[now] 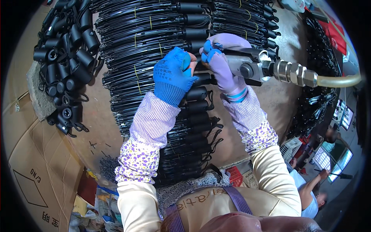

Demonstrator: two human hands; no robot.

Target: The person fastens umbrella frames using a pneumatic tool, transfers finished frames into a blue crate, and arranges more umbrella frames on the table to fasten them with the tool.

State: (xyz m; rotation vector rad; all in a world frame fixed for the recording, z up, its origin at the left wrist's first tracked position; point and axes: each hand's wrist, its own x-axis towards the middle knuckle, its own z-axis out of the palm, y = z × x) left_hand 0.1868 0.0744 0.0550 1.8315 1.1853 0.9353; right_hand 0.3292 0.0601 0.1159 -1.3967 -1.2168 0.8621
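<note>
My left hand [174, 73], in a blue knit glove with bare fingertips, is closed in a pinch over a black umbrella handle [205, 79], which sticks out beneath it. What lies between its fingertips is mostly hidden. My right hand [224, 63], in a lilac glove with blue fingertips, grips a grey air tool [247, 70]. The tool's working end points left toward my left fingertips; its tip is hidden by my fingers. Under both hands lies a long row of folded umbrella frames [143, 50], black ribs tied with yellow bands, with cylindrical handles and strap loops at their right.
A pale hose [340, 81] runs from the tool's metal coupling to the right. Loose black handles [79, 58] are heaped at left beside a cardboard box [38, 154]. A second row of frames [235, 19] lies beyond. Another person [309, 193] is at lower right.
</note>
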